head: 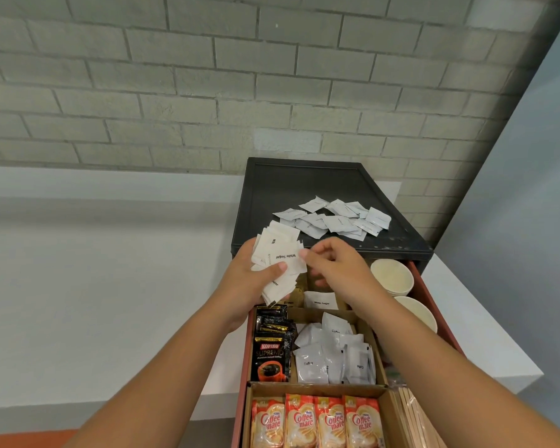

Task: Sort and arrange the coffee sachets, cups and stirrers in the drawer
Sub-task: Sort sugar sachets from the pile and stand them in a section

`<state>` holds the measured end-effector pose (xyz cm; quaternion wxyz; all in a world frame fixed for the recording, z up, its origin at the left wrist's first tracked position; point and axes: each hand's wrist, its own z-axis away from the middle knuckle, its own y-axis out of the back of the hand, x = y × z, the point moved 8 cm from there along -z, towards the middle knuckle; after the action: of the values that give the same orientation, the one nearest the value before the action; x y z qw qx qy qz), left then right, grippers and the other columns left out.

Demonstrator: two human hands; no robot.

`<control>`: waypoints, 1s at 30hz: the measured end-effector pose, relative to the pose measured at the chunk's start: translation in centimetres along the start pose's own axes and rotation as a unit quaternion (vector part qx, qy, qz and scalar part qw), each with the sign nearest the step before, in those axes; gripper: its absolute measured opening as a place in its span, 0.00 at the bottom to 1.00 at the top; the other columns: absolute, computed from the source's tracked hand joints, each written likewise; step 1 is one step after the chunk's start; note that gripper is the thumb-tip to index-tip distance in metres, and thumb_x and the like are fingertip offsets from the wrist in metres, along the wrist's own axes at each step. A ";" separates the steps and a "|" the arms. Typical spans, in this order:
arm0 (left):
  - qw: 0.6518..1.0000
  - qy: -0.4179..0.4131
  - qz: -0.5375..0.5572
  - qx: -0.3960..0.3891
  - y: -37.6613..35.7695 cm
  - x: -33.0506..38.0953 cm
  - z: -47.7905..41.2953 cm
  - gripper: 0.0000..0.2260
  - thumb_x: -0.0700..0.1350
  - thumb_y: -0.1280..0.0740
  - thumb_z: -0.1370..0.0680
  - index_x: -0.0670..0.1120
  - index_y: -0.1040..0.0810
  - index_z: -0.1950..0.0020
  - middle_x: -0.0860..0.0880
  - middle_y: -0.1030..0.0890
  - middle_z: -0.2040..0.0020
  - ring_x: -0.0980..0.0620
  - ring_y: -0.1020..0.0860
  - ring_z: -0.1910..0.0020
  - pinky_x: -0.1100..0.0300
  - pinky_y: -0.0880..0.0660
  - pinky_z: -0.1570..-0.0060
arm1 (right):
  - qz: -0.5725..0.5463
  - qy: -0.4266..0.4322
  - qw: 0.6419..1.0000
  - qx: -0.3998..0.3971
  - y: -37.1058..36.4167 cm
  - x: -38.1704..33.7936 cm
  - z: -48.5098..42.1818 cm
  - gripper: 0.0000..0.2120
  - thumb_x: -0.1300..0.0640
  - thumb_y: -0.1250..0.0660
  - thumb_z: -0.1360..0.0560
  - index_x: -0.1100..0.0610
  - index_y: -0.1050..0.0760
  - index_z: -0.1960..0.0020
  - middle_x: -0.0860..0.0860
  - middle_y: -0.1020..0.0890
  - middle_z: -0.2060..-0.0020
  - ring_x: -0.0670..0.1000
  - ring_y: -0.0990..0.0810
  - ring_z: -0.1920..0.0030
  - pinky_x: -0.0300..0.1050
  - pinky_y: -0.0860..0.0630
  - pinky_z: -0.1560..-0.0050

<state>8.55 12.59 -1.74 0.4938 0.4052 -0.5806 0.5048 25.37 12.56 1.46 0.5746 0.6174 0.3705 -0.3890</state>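
The left hand [243,281] grips a fanned bundle of white paper sachets printed "White Sugar" [280,253], its thumb pressed across the front of the stack and its fingers curled behind. The bundle is held above the back left corner of the open red-brown drawer [432,302]. The right hand [333,266], above the back of the drawer, pinches the right edge of the front sachet in that bundle between thumb and fingertips [308,257], so the bundle sits between the two hands.

At the back of the drawer one more white sugar sachet [320,300] lies in a brown cardboard compartment. Along the drawer's right side are cream paper cups [392,276], and nearer the front on that side a row of pale wooden stirrers [414,415]. In the drawer's middle, black Kopiko coffee sachets [270,350] stand on the left beside white sachets marked "Coffee" [333,354]. Orange Coffee mate sachets [317,421] fill the front compartment.

Behind and above the drawer, a loose scatter of white sachets [337,218] lies on the dark grey cabinet top [304,179]
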 end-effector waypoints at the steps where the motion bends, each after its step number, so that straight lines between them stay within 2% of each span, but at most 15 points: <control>1: 1.000 -0.001 0.000 -0.005 -0.1 0.1 0.0 0.20 0.41 0.28 0.23 0.63 0.29 0.43 0.57 0.21 0.45 0.60 0.17 0.56 0.61 0.20 0.65 | -0.017 -0.005 1.000 -0.017 -0.7 -0.3 0.0 0.12 0.47 0.28 0.27 0.51 0.26 0.48 0.51 0.20 0.55 0.48 0.19 0.56 0.40 0.21 0.61; 5: 1.000 -0.004 -0.011 -0.010 -0.2 0.3 0.2 0.19 0.43 0.28 0.23 0.64 0.29 0.44 0.58 0.21 0.45 0.62 0.17 0.55 0.60 0.20 0.64 | -0.059 -0.006 0.997 -0.047 -1.9 -0.6 -0.1 0.06 0.58 0.28 0.26 0.54 0.24 0.51 0.52 0.20 0.57 0.49 0.20 0.57 0.41 0.23 0.60; 10: 1.000 -0.002 0.001 -0.012 -0.2 0.3 0.4 0.16 0.43 0.31 0.21 0.64 0.29 0.44 0.56 0.21 0.44 0.59 0.17 0.55 0.61 0.20 0.65 | -0.133 -0.033 0.990 -0.023 -1.3 0.0 -0.2 0.01 0.61 0.33 0.22 0.57 0.24 0.51 0.54 0.19 0.49 0.51 0.18 0.50 0.37 0.22 0.62; 13: 1.000 0.002 -0.012 -0.004 -0.1 0.4 0.4 0.17 0.44 0.31 0.21 0.64 0.30 0.42 0.56 0.23 0.42 0.52 0.18 0.49 0.59 0.19 0.63 | -0.128 -0.022 0.991 0.017 0.0 -0.4 -0.5 0.03 0.60 0.35 0.21 0.54 0.25 0.50 0.51 0.18 0.49 0.48 0.18 0.49 0.35 0.22 0.62; 17: 1.000 0.010 -0.024 0.005 0.0 0.2 0.2 0.20 0.44 0.30 0.22 0.63 0.33 0.36 0.56 0.23 0.40 0.51 0.19 0.46 0.57 0.18 0.60 | -0.106 0.023 0.994 0.019 1.2 -1.9 -0.8 0.07 0.61 0.35 0.21 0.49 0.23 0.51 0.49 0.17 0.52 0.47 0.18 0.49 0.35 0.22 0.60; 21: 0.999 0.006 -0.033 0.006 0.0 0.2 0.2 0.19 0.45 0.30 0.22 0.66 0.32 0.42 0.59 0.23 0.43 0.53 0.20 0.47 0.60 0.19 0.62 | -0.038 0.069 0.997 0.006 1.6 -3.8 -1.3 0.07 0.60 0.33 0.23 0.48 0.22 0.51 0.46 0.17 0.55 0.44 0.18 0.51 0.35 0.20 0.59; 24: 0.999 0.003 -0.038 0.005 -0.1 0.2 0.2 0.20 0.45 0.30 0.22 0.67 0.33 0.41 0.61 0.24 0.44 0.54 0.21 0.48 0.63 0.21 0.63 | 0.028 0.075 0.997 0.002 1.3 -4.9 -1.7 0.06 0.58 0.30 0.25 0.49 0.23 0.51 0.43 0.19 0.56 0.43 0.18 0.54 0.36 0.19 0.61; 27: 0.999 -0.001 -0.051 0.003 -0.1 0.2 0.1 0.21 0.46 0.30 0.22 0.65 0.34 0.38 0.58 0.24 0.42 0.53 0.22 0.46 0.60 0.19 0.61 | 0.109 0.094 0.990 -0.011 0.2 -6.0 -1.9 0.07 0.58 0.28 0.26 0.49 0.23 0.50 0.41 0.22 0.57 0.42 0.21 0.57 0.30 0.25 0.67; 29: 0.999 0.002 -0.054 0.001 -0.1 0.2 0.1 0.21 0.46 0.30 0.22 0.63 0.34 0.35 0.55 0.24 0.40 0.51 0.22 0.44 0.57 0.17 0.58 | 0.194 0.118 0.974 -0.021 -0.9 -6.6 -1.8 0.11 0.57 0.28 0.26 0.49 0.23 0.46 0.42 0.24 0.54 0.43 0.24 0.57 0.29 0.32 0.66; 30: 0.998 0.002 -0.056 0.001 -0.1 0.2 0.1 0.21 0.46 0.30 0.22 0.62 0.34 0.35 0.55 0.24 0.41 0.52 0.22 0.44 0.58 0.18 0.58 | 0.227 0.126 0.965 -0.023 -1.4 -6.7 -1.8 0.12 0.57 0.27 0.26 0.50 0.23 0.43 0.44 0.25 0.52 0.44 0.25 0.56 0.30 0.32 0.65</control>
<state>8.57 12.51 -1.55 0.5221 0.4368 -0.5551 0.4780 21.35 14.34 7.05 0.6105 0.7160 0.2990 -0.1586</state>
